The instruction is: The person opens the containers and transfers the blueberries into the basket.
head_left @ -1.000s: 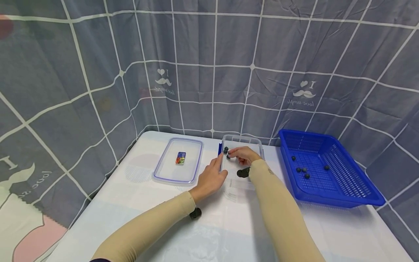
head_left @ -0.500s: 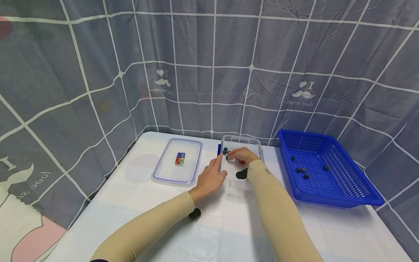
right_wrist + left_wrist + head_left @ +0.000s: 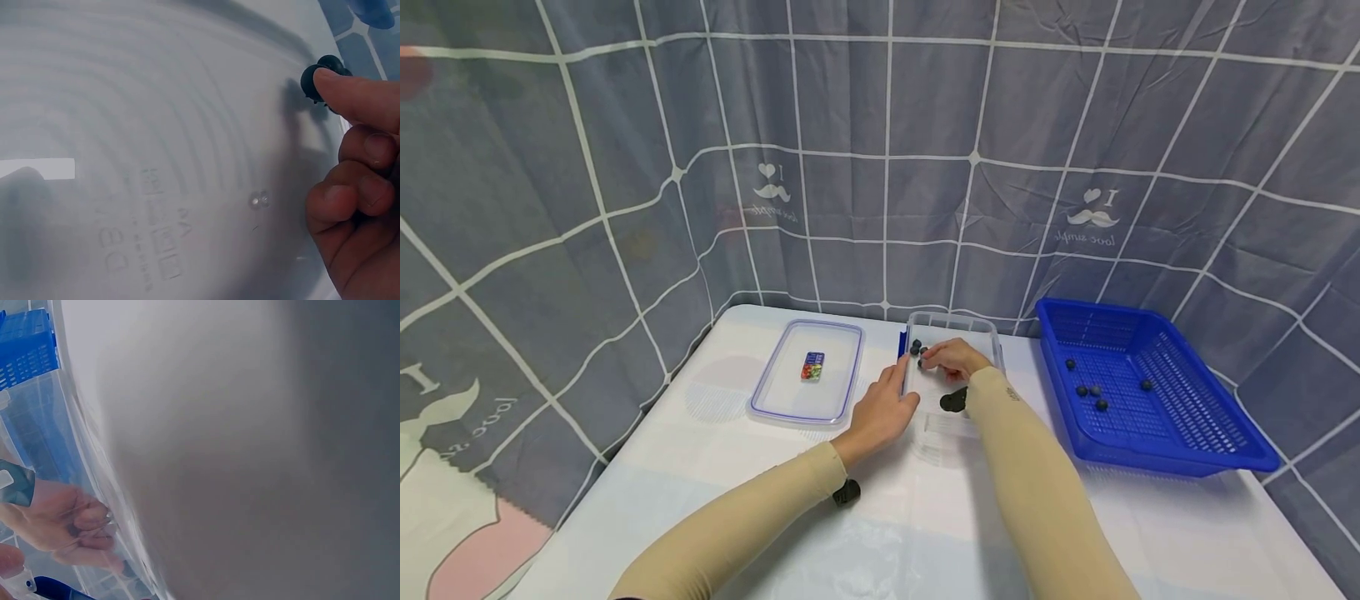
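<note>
A: Made of what, over at the clear box (image 3: 934, 390)?

B: Of see-through plastic, oblong with rounded corners, marked on the floor with curved ridges and moulded lettering, and fitted with a blue clip (image 3: 903, 343) on the left side.

A: And within the box?

B: A few dark balls (image 3: 915, 346), small, round and dull-skinned, gathered near the left wall.

A: The right hand (image 3: 955, 358)?

B: Inside the box, pinching 1 dark ball (image 3: 308, 83) at the fingertips, with the remaining fingers folded inward.

A: The left hand (image 3: 880, 408)?

B: Released, grasping nothing, laid with extended fingers along the left wall of the box. Followed by a smooth beige sleeve (image 3: 730, 529).

A: To the left of the box?

B: A flat see-through lid (image 3: 790, 392), edged with a blue line and bearing a small multicoloured label (image 3: 812, 367).

A: To the right?

B: A deep blue plastic basket (image 3: 1120, 448), pierced all over with slots and holes, with 5 more balls (image 3: 1101, 405) on its mesh floor.

A: Surface and room?

B: Beneath the box, a table (image 3: 700, 450) in smooth white covering, tinted pale blue in patches. Behind the box and round to its left and right, a creased grey curtain (image 3: 835, 100), ruled into white-lined squares and printed with hearts, moustaches and mirrored lettering.
</note>
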`<state>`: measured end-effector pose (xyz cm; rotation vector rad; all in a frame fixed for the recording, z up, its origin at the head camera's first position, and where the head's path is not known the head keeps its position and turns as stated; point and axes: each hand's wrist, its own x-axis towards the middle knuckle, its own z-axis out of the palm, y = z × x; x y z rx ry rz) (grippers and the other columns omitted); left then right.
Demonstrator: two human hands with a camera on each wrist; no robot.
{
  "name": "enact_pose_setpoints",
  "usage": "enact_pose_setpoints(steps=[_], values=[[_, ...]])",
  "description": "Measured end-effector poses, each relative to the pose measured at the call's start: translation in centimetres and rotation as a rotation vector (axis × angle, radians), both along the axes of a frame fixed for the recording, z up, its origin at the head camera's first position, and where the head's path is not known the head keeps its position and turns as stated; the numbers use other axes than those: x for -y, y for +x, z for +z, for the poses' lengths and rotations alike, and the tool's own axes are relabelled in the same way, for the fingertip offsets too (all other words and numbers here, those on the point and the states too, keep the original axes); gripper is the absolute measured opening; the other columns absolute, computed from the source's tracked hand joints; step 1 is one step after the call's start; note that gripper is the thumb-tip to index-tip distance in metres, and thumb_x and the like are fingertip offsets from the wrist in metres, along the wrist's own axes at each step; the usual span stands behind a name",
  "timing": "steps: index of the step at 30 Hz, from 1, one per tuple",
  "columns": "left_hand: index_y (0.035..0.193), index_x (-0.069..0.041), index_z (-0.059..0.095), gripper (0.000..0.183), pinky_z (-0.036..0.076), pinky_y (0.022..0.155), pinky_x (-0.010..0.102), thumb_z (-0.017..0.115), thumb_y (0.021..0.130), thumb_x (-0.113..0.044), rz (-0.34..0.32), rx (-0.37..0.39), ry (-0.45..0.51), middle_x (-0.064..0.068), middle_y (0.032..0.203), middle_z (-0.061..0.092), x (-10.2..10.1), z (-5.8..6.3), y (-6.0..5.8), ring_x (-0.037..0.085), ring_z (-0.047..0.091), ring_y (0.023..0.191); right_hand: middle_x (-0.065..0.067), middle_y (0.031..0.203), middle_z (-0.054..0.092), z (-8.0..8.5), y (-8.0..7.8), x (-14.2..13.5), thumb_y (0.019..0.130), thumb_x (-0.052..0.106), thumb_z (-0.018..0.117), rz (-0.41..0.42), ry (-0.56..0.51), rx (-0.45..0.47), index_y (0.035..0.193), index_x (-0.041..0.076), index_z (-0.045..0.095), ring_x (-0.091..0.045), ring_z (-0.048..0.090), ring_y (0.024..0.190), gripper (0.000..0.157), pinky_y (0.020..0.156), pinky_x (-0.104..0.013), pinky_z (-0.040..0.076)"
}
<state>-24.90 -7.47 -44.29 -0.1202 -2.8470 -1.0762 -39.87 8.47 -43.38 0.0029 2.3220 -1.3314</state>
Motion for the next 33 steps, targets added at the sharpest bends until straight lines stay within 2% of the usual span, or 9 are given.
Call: enact_pose_setpoints(steps=[9,16,24,33], values=[[0.163,-0.025,0.021,0.072,0.048,0.098,0.055,0.043,0.096,-0.042,0.008,-0.001,-0.006,0.003,0.159,0.038,-0.1,0.0,0.0,0.032,0.05,0.134,0.007,0.058,0.036,1.0,0.2,-0.4,0.089,0.015,0.074,0.046,0.031,-0.022,0.119,0.007,0.072,-0.01,0.034,0.054,0.031,0.053,-0.023,0.035],[0.162,-0.03,0.023,0.071,0.05,0.092,0.055,0.044,0.095,-0.042,0.051,0.003,-0.025,0.015,0.156,0.037,-0.1,-0.2,-0.1,0.035,0.053,0.13,0.005,0.06,0.037,1.7,0.0,-1.0,0.091,0.016,0.072,0.067,0.014,-0.036,0.127,0.005,0.069,-0.011,0.034,0.053,0.038,0.053,-0.024,0.034],[0.162,-0.029,0.024,0.07,0.049,0.095,0.055,0.044,0.095,-0.041,0.04,-0.005,-0.01,0.009,0.155,0.042,-0.1,-0.1,0.1,0.033,0.053,0.13,0.005,0.06,0.036,2.9,-0.2,-1.4,0.094,0.017,0.069,0.113,0.029,-0.068,0.131,0.004,0.066,-0.01,0.033,0.053,0.039,0.054,-0.023,0.035],[0.162,-0.027,0.022,0.07,0.045,0.103,0.057,0.043,0.097,-0.04,0.009,0.001,0.014,0.006,0.163,0.033,-0.1,0.1,0.1,0.033,0.047,0.138,0.005,0.056,0.033,5.0,-0.2,-2.7,0.094,0.023,0.07,0.155,0.076,-0.126,0.127,0.009,0.068,-0.011,0.032,0.051,0.036,0.056,-0.025,0.038]])
